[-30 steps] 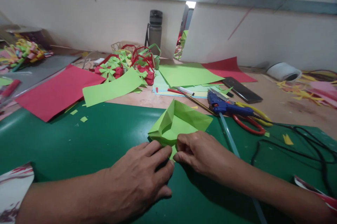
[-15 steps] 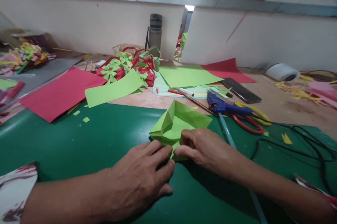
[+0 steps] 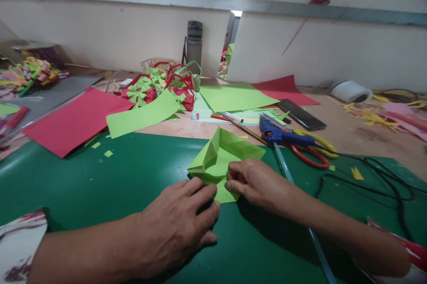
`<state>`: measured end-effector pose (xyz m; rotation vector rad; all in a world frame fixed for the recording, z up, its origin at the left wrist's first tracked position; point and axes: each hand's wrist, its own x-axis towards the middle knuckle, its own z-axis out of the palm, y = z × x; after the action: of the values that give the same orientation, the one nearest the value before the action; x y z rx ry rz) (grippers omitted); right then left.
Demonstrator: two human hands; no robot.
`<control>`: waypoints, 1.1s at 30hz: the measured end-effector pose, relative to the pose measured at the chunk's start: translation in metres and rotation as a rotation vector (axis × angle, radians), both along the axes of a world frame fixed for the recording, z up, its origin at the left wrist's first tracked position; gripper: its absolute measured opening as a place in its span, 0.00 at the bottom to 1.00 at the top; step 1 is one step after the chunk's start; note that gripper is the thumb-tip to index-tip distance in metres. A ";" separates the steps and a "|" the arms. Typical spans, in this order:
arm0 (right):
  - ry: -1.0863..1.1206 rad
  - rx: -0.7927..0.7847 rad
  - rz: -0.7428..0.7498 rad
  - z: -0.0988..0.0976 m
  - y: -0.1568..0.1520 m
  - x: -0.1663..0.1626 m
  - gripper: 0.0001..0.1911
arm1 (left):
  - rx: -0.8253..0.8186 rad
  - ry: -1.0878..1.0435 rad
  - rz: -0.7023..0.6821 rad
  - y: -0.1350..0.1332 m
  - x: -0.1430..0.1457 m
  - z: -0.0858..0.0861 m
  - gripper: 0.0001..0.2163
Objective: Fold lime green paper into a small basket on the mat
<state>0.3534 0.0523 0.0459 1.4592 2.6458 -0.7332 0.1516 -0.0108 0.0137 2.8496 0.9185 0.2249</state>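
Observation:
A folded light-green paper [image 3: 216, 166] with raised, creased sides, like a shallow open box, lies on the green mat [image 3: 100, 186]. My left hand [image 3: 190, 217] holds its near left edge, fingertips against the fold and thumb lower down near the mat. My right hand [image 3: 250, 181] pinches the near right part of the same paper between thumb and curled fingers. Its near flap lies flat between the hands. Part of the right side is hidden behind my right hand.
A blue glue gun [image 3: 280, 135] with a long clear glue stick [image 3: 283, 164] and black cord lies right, on scissors [image 3: 310, 157]. Behind are a phone [image 3: 302, 115], green strip [image 3: 143, 117], red sheet [image 3: 80, 117], small red-and-green paper baskets [image 3: 147, 92] and a bottle [image 3: 194, 46].
My right hand has shifted slightly up and away from my left fingertips, and more of the near flap shows. My left hand stays on the paper. The view has shifted slightly.

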 end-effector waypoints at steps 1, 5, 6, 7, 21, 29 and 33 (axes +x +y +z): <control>0.001 -0.003 0.001 0.000 -0.001 0.000 0.12 | 0.004 -0.003 -0.003 0.000 0.000 -0.001 0.12; -0.112 0.070 -0.040 0.000 -0.007 -0.004 0.14 | 0.015 -0.008 -0.008 0.000 0.000 -0.001 0.13; -0.137 0.081 -0.046 0.000 -0.007 -0.005 0.13 | 0.009 -0.005 -0.006 0.000 0.000 -0.001 0.13; -0.145 0.081 -0.045 0.000 -0.007 -0.005 0.11 | 0.005 -0.004 -0.001 0.000 0.000 -0.001 0.12; -0.129 0.045 -0.033 0.000 -0.007 0.005 0.11 | -0.022 0.019 -0.007 -0.001 -0.001 0.000 0.13; -0.073 0.031 0.018 0.003 -0.005 0.015 0.03 | 0.024 0.055 -0.002 0.001 0.005 0.009 0.11; -0.060 0.044 0.053 0.006 -0.011 0.015 0.02 | 0.164 0.145 -0.030 0.004 0.017 0.012 0.10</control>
<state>0.3686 0.0411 0.0519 1.3919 2.6602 -0.6212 0.1681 -0.0067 0.0260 3.0632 0.9218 0.0943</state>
